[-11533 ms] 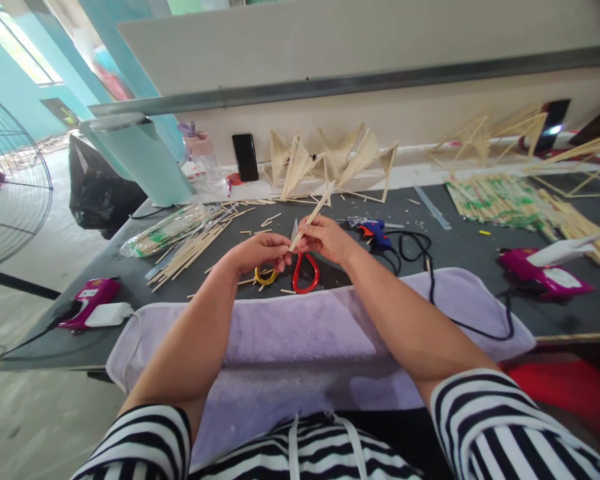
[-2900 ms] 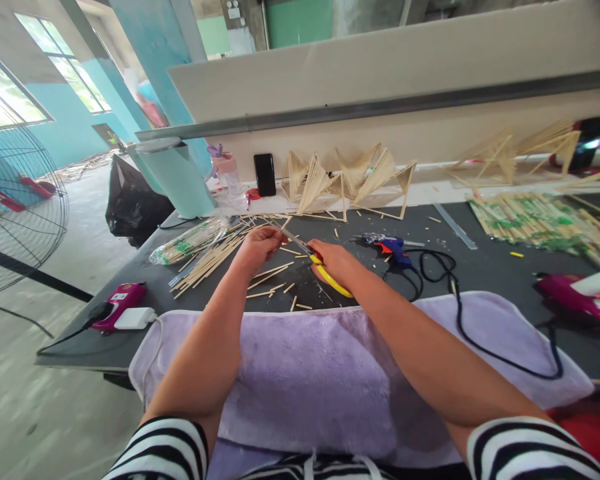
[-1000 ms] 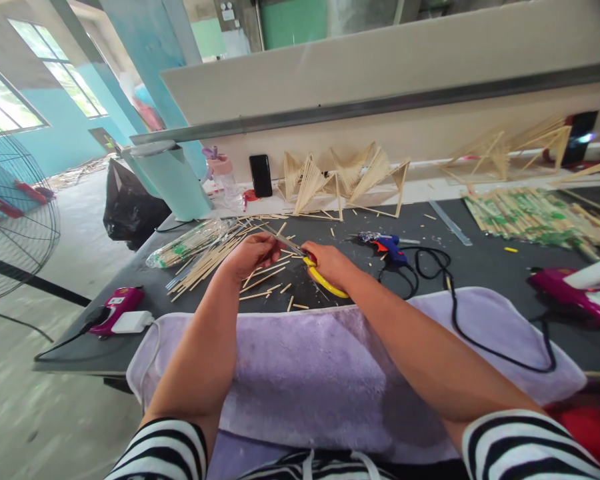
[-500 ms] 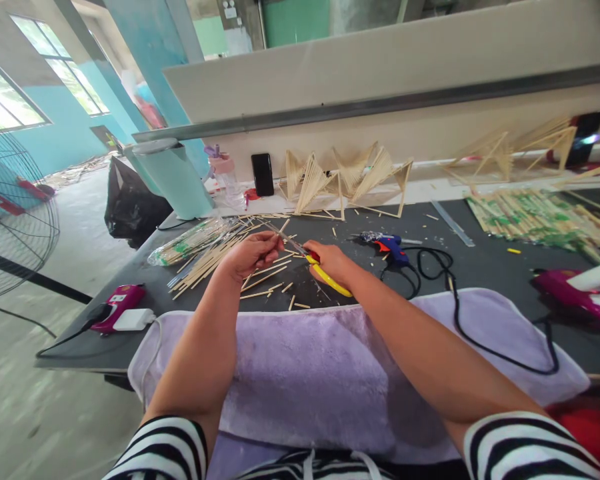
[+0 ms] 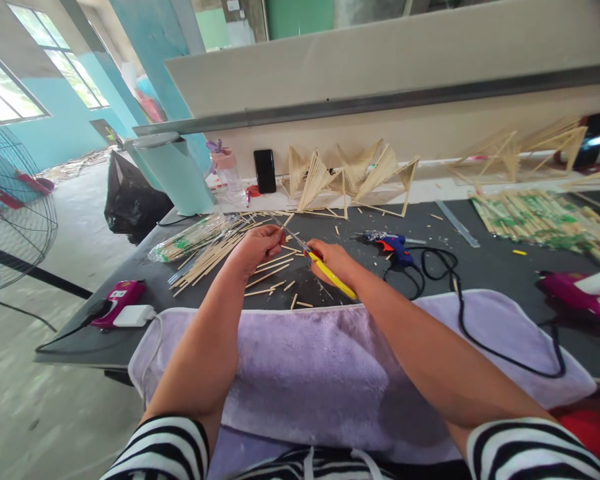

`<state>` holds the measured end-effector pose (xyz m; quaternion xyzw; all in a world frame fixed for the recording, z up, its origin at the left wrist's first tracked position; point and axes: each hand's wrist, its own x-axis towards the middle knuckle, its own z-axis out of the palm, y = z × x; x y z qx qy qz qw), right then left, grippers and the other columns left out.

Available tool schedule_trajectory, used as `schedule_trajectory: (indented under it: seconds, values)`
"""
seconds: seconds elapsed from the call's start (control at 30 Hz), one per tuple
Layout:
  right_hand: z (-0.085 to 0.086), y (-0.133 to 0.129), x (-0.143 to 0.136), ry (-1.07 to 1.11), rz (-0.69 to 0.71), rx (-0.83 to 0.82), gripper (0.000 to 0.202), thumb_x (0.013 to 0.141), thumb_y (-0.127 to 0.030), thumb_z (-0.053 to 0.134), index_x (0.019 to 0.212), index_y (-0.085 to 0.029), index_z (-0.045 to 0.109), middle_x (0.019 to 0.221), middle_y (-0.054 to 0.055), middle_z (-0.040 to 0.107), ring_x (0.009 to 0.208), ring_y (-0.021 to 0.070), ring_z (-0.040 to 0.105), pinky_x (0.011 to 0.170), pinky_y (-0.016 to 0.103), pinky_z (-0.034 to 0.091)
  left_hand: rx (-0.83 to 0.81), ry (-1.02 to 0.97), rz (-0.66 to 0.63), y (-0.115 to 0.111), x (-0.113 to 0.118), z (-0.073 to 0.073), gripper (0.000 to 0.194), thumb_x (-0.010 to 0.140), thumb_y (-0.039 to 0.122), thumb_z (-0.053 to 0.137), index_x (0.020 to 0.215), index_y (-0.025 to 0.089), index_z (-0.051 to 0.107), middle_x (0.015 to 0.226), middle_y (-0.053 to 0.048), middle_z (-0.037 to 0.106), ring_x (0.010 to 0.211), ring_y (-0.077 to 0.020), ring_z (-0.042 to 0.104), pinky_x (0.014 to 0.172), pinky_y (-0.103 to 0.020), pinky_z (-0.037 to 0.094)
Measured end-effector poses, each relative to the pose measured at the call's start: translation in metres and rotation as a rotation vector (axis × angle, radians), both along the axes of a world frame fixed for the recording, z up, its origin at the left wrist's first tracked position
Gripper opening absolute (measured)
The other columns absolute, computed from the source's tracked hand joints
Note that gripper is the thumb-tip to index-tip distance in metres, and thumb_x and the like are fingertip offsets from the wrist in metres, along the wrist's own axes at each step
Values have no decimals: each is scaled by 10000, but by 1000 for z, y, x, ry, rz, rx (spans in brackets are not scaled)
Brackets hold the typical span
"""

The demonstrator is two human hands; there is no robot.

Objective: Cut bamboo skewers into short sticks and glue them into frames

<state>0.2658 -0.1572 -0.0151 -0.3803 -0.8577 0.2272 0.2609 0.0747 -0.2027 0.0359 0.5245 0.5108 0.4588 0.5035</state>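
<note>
My left hand [image 5: 261,248] is closed with its fingertips pinched on a thin wooden stick [image 5: 288,220] that points up and away. To its right, my right hand [image 5: 333,260] wraps round a tool with yellow handles [image 5: 336,279], which looks like pliers or cutters. The metal end of the tool [image 5: 296,239] reaches toward the left fingertips; whether it touches the stick is too small to tell. Beneath and left of the hands, loose wooden sticks [image 5: 210,259] lie on the dark table [image 5: 320,295], with short cut pieces near its middle.
A blue glue gun [image 5: 397,248] with a black cord lies right of my hands. Behind stand a phone [image 5: 265,171], stick frames [image 5: 320,180] and a bottle [image 5: 225,175]. Bundled sticks [image 5: 535,217] lie right. A purple towel [image 5: 310,360] covers the near edge.
The view has shifted slightly. Both hands keep their hold, and the yellow-handled tool has turned a little, its metal end now showing more clearly beside the left fingertips.
</note>
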Motion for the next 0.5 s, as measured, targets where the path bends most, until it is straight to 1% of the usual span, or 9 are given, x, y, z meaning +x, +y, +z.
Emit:
schedule_trajectory:
  seconds: [0.13, 0.27, 0.4, 0.5]
  values:
    - [-3, 0, -1, 31, 8, 10, 289, 660, -168, 507, 920, -195, 629, 680, 1, 606, 580, 125, 503, 568, 211, 341, -6, 22, 3, 1, -1, -1, 314, 755, 445, 625, 716, 153, 516, 441, 73, 368, 354, -16, 235, 359, -162, 117]
    - [-5, -1, -2, 93, 14, 24, 311, 630, -144, 505, 908, -189, 635, 679, -6, 608, 578, 119, 495, 578, 209, 348, 1, 0, -16, 0, -1, -2, 308, 775, 451, 604, 725, 158, 519, 448, 75, 362, 350, -17, 217, 350, -164, 114]
    - [-5, 0, -3, 136, 42, 2, 328, 602, -126, 500, 895, -179, 638, 681, -17, 602, 577, 109, 477, 570, 200, 340, 10, -32, -43, -1, -1, -1, 307, 778, 457, 603, 747, 160, 532, 455, 77, 357, 354, -18, 214, 355, -161, 124]
    - [-4, 0, -2, 137, 41, -14, 344, 599, -121, 501, 912, -182, 628, 680, -22, 596, 566, 102, 459, 567, 196, 335, 11, -38, -38, -1, -1, -2, 307, 773, 459, 609, 772, 158, 548, 458, 78, 355, 360, -18, 218, 362, -158, 124]
